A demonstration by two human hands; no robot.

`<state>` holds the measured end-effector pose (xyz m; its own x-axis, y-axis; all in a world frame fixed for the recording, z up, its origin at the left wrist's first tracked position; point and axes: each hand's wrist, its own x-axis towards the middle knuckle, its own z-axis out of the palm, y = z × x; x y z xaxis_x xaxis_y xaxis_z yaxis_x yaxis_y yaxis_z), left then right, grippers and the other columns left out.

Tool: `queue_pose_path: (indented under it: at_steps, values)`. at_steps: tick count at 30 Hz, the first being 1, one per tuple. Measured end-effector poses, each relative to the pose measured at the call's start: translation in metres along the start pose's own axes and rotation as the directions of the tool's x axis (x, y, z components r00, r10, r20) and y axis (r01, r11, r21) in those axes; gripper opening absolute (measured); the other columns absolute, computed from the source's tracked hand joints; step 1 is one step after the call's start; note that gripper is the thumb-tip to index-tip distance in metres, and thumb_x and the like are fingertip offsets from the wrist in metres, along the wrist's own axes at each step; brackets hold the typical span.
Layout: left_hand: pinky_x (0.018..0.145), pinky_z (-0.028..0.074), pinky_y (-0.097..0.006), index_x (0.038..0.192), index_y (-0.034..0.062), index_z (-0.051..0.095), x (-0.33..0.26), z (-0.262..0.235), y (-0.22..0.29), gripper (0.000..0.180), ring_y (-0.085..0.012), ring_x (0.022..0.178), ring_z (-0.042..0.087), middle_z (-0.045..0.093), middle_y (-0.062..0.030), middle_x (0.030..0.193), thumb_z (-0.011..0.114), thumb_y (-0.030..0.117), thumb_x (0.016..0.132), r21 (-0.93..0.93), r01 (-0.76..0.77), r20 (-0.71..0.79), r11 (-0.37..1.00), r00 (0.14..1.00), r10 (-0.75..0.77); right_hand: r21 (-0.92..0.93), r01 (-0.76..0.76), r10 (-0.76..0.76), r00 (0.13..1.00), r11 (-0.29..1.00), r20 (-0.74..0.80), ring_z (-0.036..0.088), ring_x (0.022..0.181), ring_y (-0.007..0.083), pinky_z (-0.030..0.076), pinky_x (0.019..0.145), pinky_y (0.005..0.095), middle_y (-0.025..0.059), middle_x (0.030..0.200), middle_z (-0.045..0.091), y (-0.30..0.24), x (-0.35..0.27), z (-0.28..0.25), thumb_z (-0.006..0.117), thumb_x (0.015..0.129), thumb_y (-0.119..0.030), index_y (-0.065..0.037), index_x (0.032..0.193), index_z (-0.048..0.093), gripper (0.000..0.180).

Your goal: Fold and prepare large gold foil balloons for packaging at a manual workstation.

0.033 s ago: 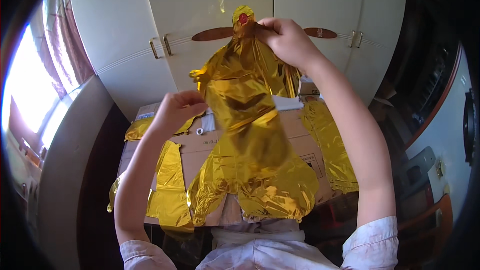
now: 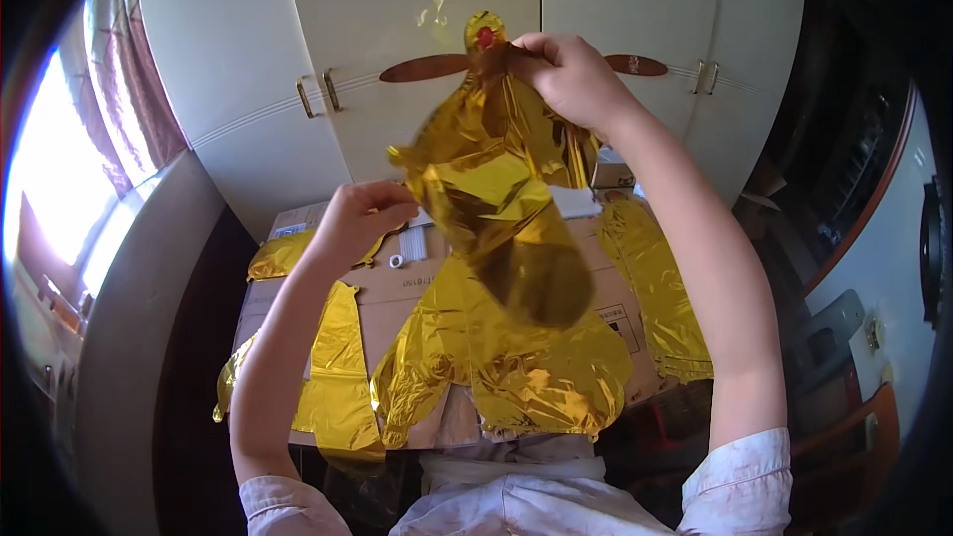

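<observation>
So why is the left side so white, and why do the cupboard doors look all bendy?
In the head view, bright daylight pours through the window and washes it out to white; the fisheye lens bends the straight cupboard doors near the rim and leaves dark corners; the crinkly gold foil balloon held up by the right hand glints with small highlights, and its lower fold is shadowed.

No visible change in the hands [image 2: 566, 79] or the gold foil balloon [image 2: 496, 199] between the two pictures.

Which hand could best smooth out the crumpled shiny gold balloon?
Probably the left hand: it looks free beside the gold foil balloon. The right hand is pinching the balloon's top, keeping it up.
</observation>
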<state>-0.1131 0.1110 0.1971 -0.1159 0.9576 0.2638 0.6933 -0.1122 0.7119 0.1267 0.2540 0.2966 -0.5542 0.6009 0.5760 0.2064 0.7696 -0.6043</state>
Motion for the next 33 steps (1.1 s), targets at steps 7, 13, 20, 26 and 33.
queue_pose_path:
  at_steps: [7, 13, 20, 26, 33]
  values:
    - [0.054, 0.045, -0.021, 0.14, 0.0089, 0.039, 0.027, 0.037, 0.018, 0.058, -0.0176, 0.073, 0.067, 0.055, -0.0137, 0.132, 0.049, 0.048, 0.099, -0.624, 0.047, 0.122, 0.78, 0.992, 0.038, -0.273, -0.009, -0.023, 0.993, 0.962, -0.113, 0.066, 0.088, 0.0178, 0.047, 0.083, 0.0314, 0.0088, 0.094, 0.072, 0.03, 0.001, -0.032, 0.058, 0.096, -0.035, -0.008, 0.11, 0.069, 0.032]
    - [0.063, 0.056, -0.029, 0.154, 0.0137, 0.004, 0.012, 0.095, 0.005, 0.11, -0.0199, 0.082, 0.07, 0.03, -0.0237, 0.152, 0.083, 0.025, 0.078, -0.49, -0.155, 0.164, 0.858, 0.95, 0.265, -0.431, 0.063, -0.125, 0.985, 0.9, -0.118, 0.063, 0.071, 0.0155, 0.047, 0.07, 0.0316, 0.0098, 0.08, 0.069, 0.015, -0.005, -0.045, 0.057, 0.095, -0.031, -0.007, 0.106, 0.068, 0.028]
    - [0.06, 0.057, -0.027, 0.141, 0.0038, 0.038, 0.034, 0.128, -0.015, 0.051, -0.0186, 0.078, 0.071, 0.054, -0.0108, 0.131, 0.059, 0.02, 0.098, -0.633, 0.218, 0.253, 0.743, 0.965, -0.068, -0.384, 0.124, -0.202, 0.964, 0.915, -0.171, 0.068, 0.073, 0.0271, 0.051, 0.067, 0.0359, 0.0101, 0.08, 0.07, 0.014, -0.018, -0.047, 0.062, 0.09, -0.03, -0.013, 0.102, 0.072, 0.023]
    - [0.082, 0.056, -0.032, 0.133, 0.001, 0.052, 0.074, 0.137, -0.048, 0.036, -0.0187, 0.096, 0.068, 0.063, -0.0104, 0.122, 0.051, 0.017, 0.101, -0.734, 0.103, 0.062, 0.672, 0.995, -0.085, -0.389, 0.38, -0.465, 0.872, 0.839, -0.153, 0.062, 0.065, 0.021, 0.048, 0.061, 0.0328, 0.0074, 0.079, 0.066, 0.032, -0.039, -0.058, 0.065, 0.091, -0.022, -0.01, 0.103, 0.071, 0.018]
    - [0.098, 0.051, -0.035, 0.121, 0.0069, 0.065, 0.047, 0.126, -0.093, 0.04, -0.0273, 0.125, 0.055, 0.056, -0.0158, 0.136, 0.047, -0.009, 0.089, -0.243, -0.333, -0.135, 0.911, 0.942, 0.308, -0.57, 0.628, -0.669, 0.723, 0.53, 0.174, 0.057, 0.089, 0.0134, 0.044, 0.078, 0.0321, -0.0008, 0.1, 0.063, 0.041, -0.173, -0.035, 0.065, 0.087, -0.02, -0.018, 0.108, 0.07, 0.022]
